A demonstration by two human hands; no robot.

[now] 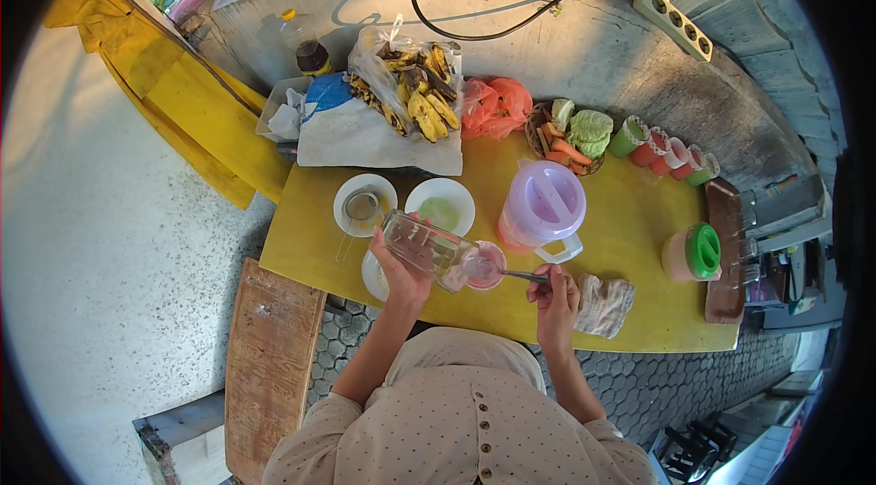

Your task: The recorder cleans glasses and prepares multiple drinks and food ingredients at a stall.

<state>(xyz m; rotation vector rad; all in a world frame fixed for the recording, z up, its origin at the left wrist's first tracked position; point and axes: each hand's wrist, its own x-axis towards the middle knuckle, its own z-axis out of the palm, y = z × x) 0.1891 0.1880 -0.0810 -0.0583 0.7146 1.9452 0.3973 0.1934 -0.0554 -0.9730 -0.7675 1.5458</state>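
My left hand point(403, 279) is wrapped round a clear glass bottle point(422, 244), tilted with its mouth down to the right beside a pink cup point(494, 257). The cup stands on the yellow table point(310, 239) near its front edge. My right hand point(555, 297) pinches the handle of a metal spoon point(524, 275), whose front end reaches over the cup, by the bottle's mouth. Whether the spoon carries anything is too small to tell. Behind the bottle is a white bowl with pale green contents point(441, 214). Another white bowl, partly behind my left hand, sits nearer me.
A lilac-lidded pitcher point(547, 202) stands just beyond the cup, with a folded cloth point(606, 305) to the right. A strainer point(361, 204) rests on a bowl. Farther back are bananas point(429, 111), a vegetable basket point(570, 140) and several coloured cups point(652, 149). A green-lidded jug point(701, 252) stands right.
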